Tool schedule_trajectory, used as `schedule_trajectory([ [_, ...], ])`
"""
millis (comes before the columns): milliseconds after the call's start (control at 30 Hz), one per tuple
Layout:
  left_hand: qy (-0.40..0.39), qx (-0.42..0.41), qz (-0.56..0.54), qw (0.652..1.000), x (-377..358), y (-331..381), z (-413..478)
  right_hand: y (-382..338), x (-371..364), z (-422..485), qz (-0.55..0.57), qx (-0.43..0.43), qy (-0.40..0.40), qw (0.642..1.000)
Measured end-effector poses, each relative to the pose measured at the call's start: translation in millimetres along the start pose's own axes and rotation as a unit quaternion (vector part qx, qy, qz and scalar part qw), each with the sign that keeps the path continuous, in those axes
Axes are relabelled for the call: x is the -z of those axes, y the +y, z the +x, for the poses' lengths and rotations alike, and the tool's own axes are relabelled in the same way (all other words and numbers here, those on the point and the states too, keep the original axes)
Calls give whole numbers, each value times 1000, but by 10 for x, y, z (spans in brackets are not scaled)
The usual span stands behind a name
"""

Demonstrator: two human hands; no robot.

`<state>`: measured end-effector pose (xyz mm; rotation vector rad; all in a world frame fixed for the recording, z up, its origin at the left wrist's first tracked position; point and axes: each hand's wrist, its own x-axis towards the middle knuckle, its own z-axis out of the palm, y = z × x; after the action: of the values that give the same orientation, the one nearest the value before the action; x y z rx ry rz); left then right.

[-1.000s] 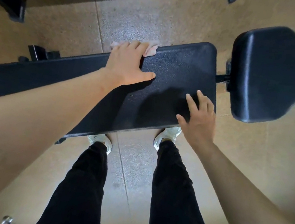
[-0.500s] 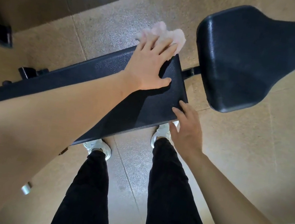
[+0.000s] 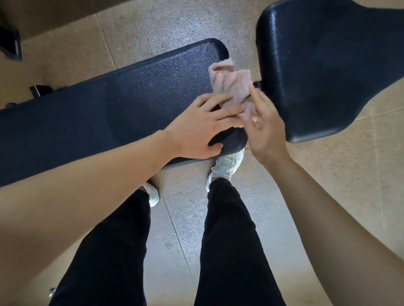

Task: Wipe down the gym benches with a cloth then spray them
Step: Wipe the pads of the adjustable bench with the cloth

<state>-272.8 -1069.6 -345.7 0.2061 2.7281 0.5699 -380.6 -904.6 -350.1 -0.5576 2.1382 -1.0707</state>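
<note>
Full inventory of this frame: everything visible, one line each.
bench pad: 1, black, long, across the middle
seat pad: 1, black, upper right, beyond the bench pad's end
cloth: 1, pink, on the bench pad's right end
floor: tan speckled tiles, darker panel top left
equipment foot: 1, black, left edge
shoes: 2, white, at the bench pad's near edge
trousers: black, bottom centre
left hand: fingers straight on the cloth, thumb on the bench pad
right hand: fingers touching the cloth's right side, grip unclear
</note>
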Motion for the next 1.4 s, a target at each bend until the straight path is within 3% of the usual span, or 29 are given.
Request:
schedule_trajectory([
  [100,47,52,-68,995,5,73,-226,33,-16,82,21,-14,-79,997],
  [200,102,165,-71,979,-35,103,-478,79,3,141,-43,0,-100,994],
  [333,17,288,-24,957,-170,171,-764,109,28,176,-113,-11,-127,985],
  [533,-6,319,-6,948,-294,285,-809,256,66,-105,-104,-96,-102,985],
  [700,-3,312,-5,950,-318,250,-812,276,-117,-430,3,-246,6,969],
  [800,-7,310,0,951,-327,261,-803,251,-271,-522,109,-331,89,933],
  [933,-3,307,1,952,-341,254,-793,214,-412,-577,253,-425,157,855],
  [1100,1,309,-9,951,-354,257,-809,63,-430,-615,353,-455,195,794],
  [1400,9,310,-28,950,-293,200,-860,-117,-739,-766,386,-477,157,774],
])
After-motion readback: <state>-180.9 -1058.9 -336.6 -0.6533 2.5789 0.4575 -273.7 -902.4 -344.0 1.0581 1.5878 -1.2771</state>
